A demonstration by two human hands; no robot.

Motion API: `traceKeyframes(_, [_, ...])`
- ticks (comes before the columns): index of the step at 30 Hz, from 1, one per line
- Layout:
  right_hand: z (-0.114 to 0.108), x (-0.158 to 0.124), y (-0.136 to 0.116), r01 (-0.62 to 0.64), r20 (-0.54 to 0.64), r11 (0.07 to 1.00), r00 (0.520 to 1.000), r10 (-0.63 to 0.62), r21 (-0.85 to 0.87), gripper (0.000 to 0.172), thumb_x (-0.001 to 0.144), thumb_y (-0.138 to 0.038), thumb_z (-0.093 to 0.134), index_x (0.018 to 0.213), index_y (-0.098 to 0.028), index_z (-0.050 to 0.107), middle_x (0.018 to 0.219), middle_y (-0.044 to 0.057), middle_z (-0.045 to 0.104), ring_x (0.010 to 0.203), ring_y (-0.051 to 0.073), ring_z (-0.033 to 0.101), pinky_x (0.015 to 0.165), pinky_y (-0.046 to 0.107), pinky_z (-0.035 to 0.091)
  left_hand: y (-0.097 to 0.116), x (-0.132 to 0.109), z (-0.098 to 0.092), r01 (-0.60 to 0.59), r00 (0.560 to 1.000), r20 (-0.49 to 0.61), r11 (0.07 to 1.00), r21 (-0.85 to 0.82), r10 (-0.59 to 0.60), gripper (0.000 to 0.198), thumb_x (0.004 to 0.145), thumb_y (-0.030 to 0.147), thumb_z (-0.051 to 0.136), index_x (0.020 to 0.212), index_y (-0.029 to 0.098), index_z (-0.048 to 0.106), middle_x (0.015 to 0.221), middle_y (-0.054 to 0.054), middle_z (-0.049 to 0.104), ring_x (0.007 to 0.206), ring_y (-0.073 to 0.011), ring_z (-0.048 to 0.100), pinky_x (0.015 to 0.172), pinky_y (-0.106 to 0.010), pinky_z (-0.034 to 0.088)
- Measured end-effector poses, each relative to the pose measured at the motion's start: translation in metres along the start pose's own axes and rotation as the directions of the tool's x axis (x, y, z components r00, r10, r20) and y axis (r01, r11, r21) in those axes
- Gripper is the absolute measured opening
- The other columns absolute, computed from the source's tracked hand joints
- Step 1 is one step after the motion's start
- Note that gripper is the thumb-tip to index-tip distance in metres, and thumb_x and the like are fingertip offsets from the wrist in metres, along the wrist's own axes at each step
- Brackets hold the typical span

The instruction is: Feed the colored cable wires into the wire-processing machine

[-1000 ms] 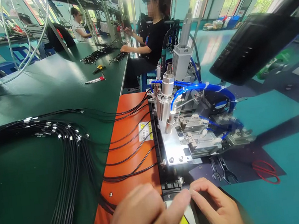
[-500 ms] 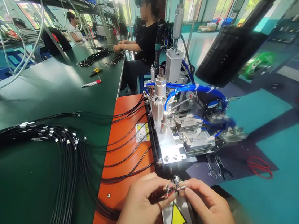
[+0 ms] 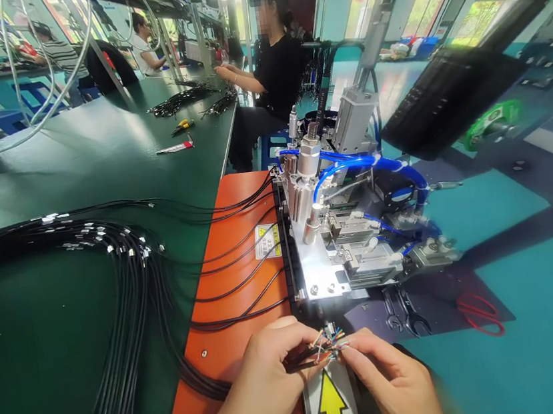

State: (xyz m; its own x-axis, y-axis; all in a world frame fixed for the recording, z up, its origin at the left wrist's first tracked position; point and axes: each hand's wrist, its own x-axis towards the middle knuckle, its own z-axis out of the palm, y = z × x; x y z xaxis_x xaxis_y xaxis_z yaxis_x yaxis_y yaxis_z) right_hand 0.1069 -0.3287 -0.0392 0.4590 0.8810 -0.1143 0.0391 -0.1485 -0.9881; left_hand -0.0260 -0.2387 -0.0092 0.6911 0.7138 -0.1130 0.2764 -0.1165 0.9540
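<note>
The stripped end of a black multi-core cable [image 3: 319, 353] fans out into thin coloured wires [image 3: 331, 345] just in front of the machine's small clamp fixture [image 3: 329, 330]. My left hand [image 3: 262, 383] is shut on the black cable, and my right hand [image 3: 393, 381] pinches the wire ends between thumb and fingers. Below the hands lies a white label with a yellow arrow [image 3: 331, 405]. Several more black cables [image 3: 111, 254] with metal-tipped ends sweep over the green bench and the orange panel [image 3: 232, 259].
A pneumatic machine with an aluminium plate [image 3: 317, 256] and blue air hoses [image 3: 367, 165] stands ahead. Two wrenches [image 3: 405, 312] and a red wire loop [image 3: 478, 313] lie to the right. A co-worker [image 3: 281, 79] sits at the bench beyond, near black cable bundles [image 3: 182, 97].
The coloured wires now show more clearly and fan wider between my fingers. My hands have come a little closer to the fixture, and the co-worker's hands have shifted along the bench.
</note>
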Motion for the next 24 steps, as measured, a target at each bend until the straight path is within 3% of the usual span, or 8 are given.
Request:
traceKeyframes(2, [-0.001,0.000,0.000,-0.013,0.009,1.000,1.000,0.012,0.005,0.017,0.076,-0.032,0.060,0.067,-0.019,0.067,0.069,0.002,0.063,0.068,0.018,0.058,0.066,0.024,0.045,0.001,-0.001,0.000,-0.010,1.000,0.001,0.999,0.042,0.010,0.007,0.074,0.013,0.061,0.076,0.017,0.066,0.070,0.000,0.056,0.066,-0.0136,0.054,0.056,-0.020,0.038])
traceKeyframes(6, [-0.001,-0.001,-0.001,-0.059,0.031,0.998,0.998,0.059,0.016,0.019,0.075,-0.035,0.060,0.067,-0.019,0.066,0.069,0.003,0.064,0.068,0.019,0.058,0.066,0.026,0.045,0.002,-0.006,0.000,-0.129,0.992,0.032,0.979,0.161,0.125,0.035,0.064,-0.006,0.047,0.082,0.018,0.065,0.073,0.001,0.052,0.068,-0.0123,0.052,0.058,-0.019,0.036])
traceKeyframes(12, [0.002,-0.002,-0.003,-0.099,0.087,0.990,0.992,0.090,0.100,0.020,0.077,-0.035,0.057,0.067,-0.018,0.063,0.069,0.003,0.063,0.068,0.019,0.058,0.066,0.028,0.045,0.000,-0.010,0.000,-0.170,0.985,0.004,0.961,0.218,0.173,0.033,0.070,-0.002,0.046,0.084,0.020,0.066,0.070,0.001,0.049,0.064,-0.0121,0.050,0.056,-0.020,0.033])
traceKeyframes(14, [0.005,-0.002,-0.004,0.006,0.111,1.000,0.994,-0.008,0.019,0.021,0.081,-0.031,0.053,0.066,-0.018,0.060,0.068,0.002,0.062,0.068,0.018,0.057,0.064,0.028,0.044,0.001,-0.008,0.001,-0.095,0.995,-0.026,0.979,0.183,0.101,0.018,0.076,0.008,0.052,0.077,0.018,0.067,0.067,0.001,0.049,0.063,-0.0126,0.049,0.054,-0.020,0.032])
traceKeyframes(16, [0.010,-0.003,-0.004,0.212,0.080,0.964,0.976,-0.201,-0.162,0.019,0.082,-0.025,0.051,0.065,-0.019,0.059,0.066,0.001,0.062,0.066,0.017,0.056,0.064,0.029,0.040,0.001,-0.005,0.001,-0.013,0.998,-0.062,0.988,0.152,0.023,0.017,0.080,0.020,0.055,0.066,0.015,0.064,0.063,0.000,0.047,0.060,-0.0126,0.047,0.052,-0.020,0.030])
traceKeyframes(20, [0.020,-0.008,-0.003,0.484,-0.013,0.715,0.824,-0.567,-0.503,0.011,0.076,-0.013,0.054,0.068,-0.021,0.057,0.062,-0.002,0.060,0.063,0.016,0.050,0.066,0.032,0.031,0.000,0.000,0.001,0.029,0.997,-0.074,0.993,0.118,-0.020,0.027,0.080,0.024,0.054,0.055,0.013,0.055,0.057,0.002,0.041,0.055,-0.0107,0.041,0.049,-0.019,0.027])
traceKeyframes(22, [0.021,-0.009,-0.002,0.514,0.007,0.663,0.793,-0.609,-0.544,0.010,0.075,-0.012,0.054,0.070,-0.021,0.057,0.063,-0.001,0.060,0.063,0.016,0.050,0.066,0.032,0.031,-0.001,0.001,0.001,0.013,0.998,-0.068,0.994,0.111,-0.006,0.024,0.078,0.021,0.055,0.056,0.012,0.057,0.057,0.003,0.041,0.055,-0.0102,0.040,0.049,-0.019,0.026])
traceKeyframes(24, [0.018,-0.009,-0.001,0.519,0.040,0.676,0.807,-0.589,-0.523,0.012,0.077,-0.012,0.054,0.070,-0.021,0.055,0.063,-0.002,0.060,0.063,0.016,0.050,0.065,0.030,0.032,-0.001,0.000,0.000,-0.010,0.997,-0.070,0.994,0.106,0.017,0.018,0.078,0.020,0.057,0.061,0.012,0.061,0.059,0.003,0.042,0.056,-0.0103,0.041,0.049,-0.019,0.026])
